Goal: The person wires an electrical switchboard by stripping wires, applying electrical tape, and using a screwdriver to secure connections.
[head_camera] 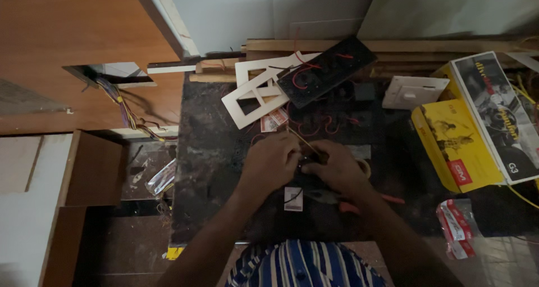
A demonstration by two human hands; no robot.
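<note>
Working from the near edge outward, I see a blue-and-white striped shirt (303,264) at the bottom of the view, and my two forearms reaching from it onto a dark, scuffed worktop (213,169). My left hand (270,161) and right hand (335,168) meet at its middle, fingers curled together around a small dark electrical part (307,164) that lies almost hidden between them; both hands look closed on it, though I cannot tell just how the fingertips pinch. A thin stick-like tool or wire (303,139) slants up from the grip. I judge the step in hand to be fitting or wiring this small part, and the next move calls for steady fingers and better light, since the piece is tiny and dim. Just below the hands lies a small white tag (293,199), and beside the right wrist a pair of pliers with reddish handles (359,204). Farther out, loose red wires (323,124) trail across the top toward a black switch plate (327,69) lying over a white cut-out frame (259,90). To the right sit a white switch cover (414,92) and yellow cartons (457,144). At far left, coloured wires (126,110) hang from a hole in a wooden panel (67,51).
</note>
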